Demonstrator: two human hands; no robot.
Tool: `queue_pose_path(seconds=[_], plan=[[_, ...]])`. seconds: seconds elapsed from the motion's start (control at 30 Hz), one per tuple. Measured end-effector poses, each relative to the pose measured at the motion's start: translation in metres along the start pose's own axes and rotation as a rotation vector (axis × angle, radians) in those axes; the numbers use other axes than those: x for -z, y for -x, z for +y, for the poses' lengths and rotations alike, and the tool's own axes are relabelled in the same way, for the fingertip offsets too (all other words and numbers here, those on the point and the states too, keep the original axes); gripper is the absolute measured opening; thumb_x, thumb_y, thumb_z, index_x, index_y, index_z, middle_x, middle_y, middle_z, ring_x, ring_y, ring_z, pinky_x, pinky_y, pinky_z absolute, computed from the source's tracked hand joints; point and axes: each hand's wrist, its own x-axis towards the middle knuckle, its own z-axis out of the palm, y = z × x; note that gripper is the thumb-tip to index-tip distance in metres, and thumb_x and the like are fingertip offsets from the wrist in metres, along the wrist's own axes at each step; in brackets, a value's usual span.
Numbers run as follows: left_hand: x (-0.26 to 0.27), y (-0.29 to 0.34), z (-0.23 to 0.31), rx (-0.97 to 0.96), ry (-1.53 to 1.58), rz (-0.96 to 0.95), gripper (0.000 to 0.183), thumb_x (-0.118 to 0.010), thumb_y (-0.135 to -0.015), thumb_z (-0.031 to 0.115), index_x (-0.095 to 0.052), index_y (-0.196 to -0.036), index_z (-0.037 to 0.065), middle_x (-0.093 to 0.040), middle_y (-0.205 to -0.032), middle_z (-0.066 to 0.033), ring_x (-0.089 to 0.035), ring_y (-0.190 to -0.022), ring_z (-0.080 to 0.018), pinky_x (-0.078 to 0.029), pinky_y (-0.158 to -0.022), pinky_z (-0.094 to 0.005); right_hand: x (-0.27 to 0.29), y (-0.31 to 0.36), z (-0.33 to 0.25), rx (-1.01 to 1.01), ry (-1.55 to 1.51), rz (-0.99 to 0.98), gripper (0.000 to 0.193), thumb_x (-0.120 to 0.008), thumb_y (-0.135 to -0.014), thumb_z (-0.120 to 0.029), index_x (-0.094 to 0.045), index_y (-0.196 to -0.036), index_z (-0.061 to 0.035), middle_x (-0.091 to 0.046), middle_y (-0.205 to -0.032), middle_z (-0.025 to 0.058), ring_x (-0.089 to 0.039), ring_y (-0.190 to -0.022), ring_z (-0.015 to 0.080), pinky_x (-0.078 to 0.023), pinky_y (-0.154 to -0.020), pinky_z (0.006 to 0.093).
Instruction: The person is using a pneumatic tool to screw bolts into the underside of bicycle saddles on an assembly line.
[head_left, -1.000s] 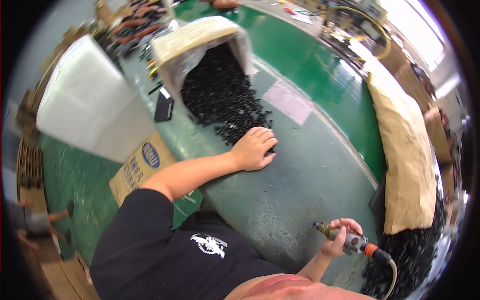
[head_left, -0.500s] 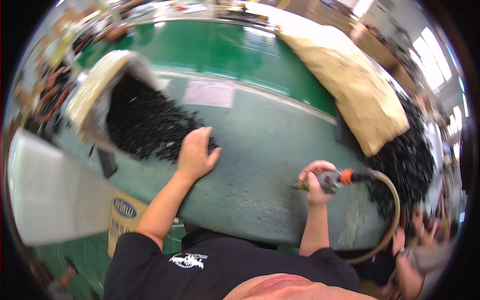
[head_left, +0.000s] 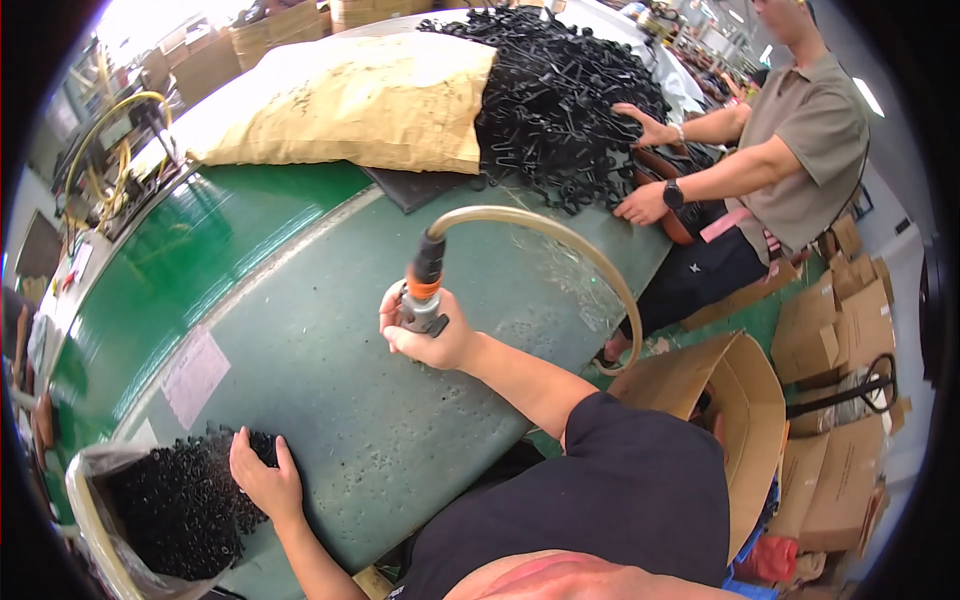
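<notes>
My right hand (head_left: 432, 328) is wrapped round a grey air tool (head_left: 418, 308) above the table, its working tip hidden below the fist. From the tool's orange ring and black fitting, a tan hose (head_left: 560, 232) arcs away to the right. My left hand (head_left: 268, 476) lies with fingers stretched out at the right edge of a heap of small black parts (head_left: 185, 505). That heap spills from a box lined with clear plastic (head_left: 90, 520), tipped on its side at the lower left. Whether the left fingers hold any part, I see none.
A large tan paper sack (head_left: 340, 100) lies at the far side beside a big black pile of parts (head_left: 560, 110). A co-worker (head_left: 790, 150) has both hands at that pile. A sheet of paper (head_left: 196, 378) lies on the table (head_left: 350, 440). An open carton (head_left: 735, 440) stands at my right.
My view has swung to the right, bringing the co-worker and cartons into sight. My right hand still grips the air tool, now pointing downward; the left stays at the small parts.
</notes>
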Motion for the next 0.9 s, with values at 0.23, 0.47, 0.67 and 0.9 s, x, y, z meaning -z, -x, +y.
queue_pose_path(seconds=[0.23,0.47,0.67,0.9], plan=[[0.007,-0.014,0.007,-0.049,-0.029,-0.018,0.046,-0.077,-0.094,0.024,-0.064,-0.132,0.000,-0.064,-0.138,-0.0190,-0.056,-0.136,-0.0376,-0.039,-0.117,-0.0500,-0.001,-0.004,-0.003,0.073,0.136,-0.116,0.029,-0.074,-0.086,0.001,-0.060,-0.112,-0.0047,-0.068,-0.093,0.0045,-0.067,-0.081,0.0106,-0.056,-0.073,0.0286],[0.006,-0.011,0.005,-0.044,-0.053,-0.037,0.046,-0.076,-0.095,0.025,-0.064,-0.132,0.001,-0.064,-0.138,-0.0177,-0.056,-0.136,-0.0369,-0.039,-0.117,-0.0496,0.004,0.000,0.004,0.195,0.186,-0.168,0.032,-0.073,-0.086,0.006,-0.059,-0.113,-0.0046,-0.067,-0.098,0.0063,-0.066,-0.083,0.0098,-0.056,-0.071,0.0269],[0.002,-0.011,0.011,-0.042,-0.052,-0.036,0.044,-0.075,-0.096,0.025,-0.065,-0.132,0.001,-0.065,-0.138,-0.0190,-0.057,-0.135,-0.0381,-0.040,-0.116,-0.0498,0.007,0.007,0.002,0.179,0.190,-0.137,0.031,-0.072,-0.086,0.007,-0.059,-0.111,-0.0059,-0.065,-0.097,0.0042,-0.065,-0.084,0.0095,-0.055,-0.072,0.0269],[0.003,-0.010,0.002,-0.047,-0.086,-0.038,0.042,-0.073,-0.098,0.023,-0.064,-0.132,0.001,-0.063,-0.141,-0.0180,-0.056,-0.137,-0.0370,-0.039,-0.117,-0.0503,0.011,0.006,0.004,0.201,0.187,-0.146,0.030,-0.070,-0.086,0.005,-0.058,-0.111,-0.0071,-0.065,-0.095,0.0039,-0.064,-0.081,0.0102,-0.053,-0.070,0.0278]])
